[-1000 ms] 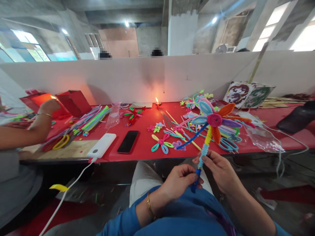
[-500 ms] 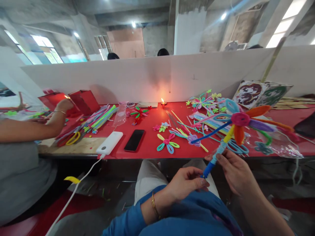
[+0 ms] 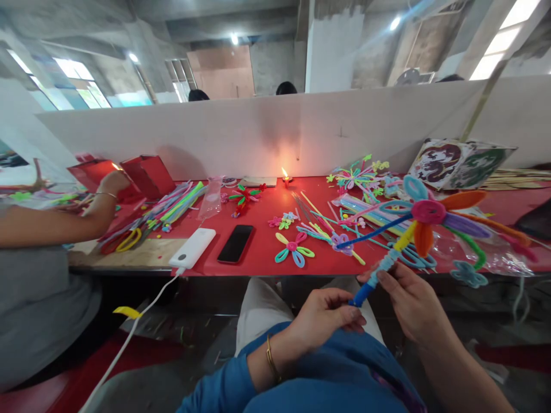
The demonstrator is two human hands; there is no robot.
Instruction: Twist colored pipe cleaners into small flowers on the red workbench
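Observation:
Over my lap, a pipe-cleaner flower with a pink centre and loop petals in blue, orange and purple tilts up to the right on a wrapped stem. My left hand pinches the dark blue bottom end of the stem. Higher up, my right hand has its thumb and fingers closed on the light blue part. A curled green piece with a small blue-grey flower hangs from the right side of the bloom. Flat on the table near its front edge lies a loop-petal flower.
A lit candle burns at the back of the red table. Phone, white power bank and yellow-handled scissors lie left of centre. Another person's arm reaches in at left.
The flower has swung slightly to the right and downward, and its stem leans more. Both hands keep their hold and have barely moved.

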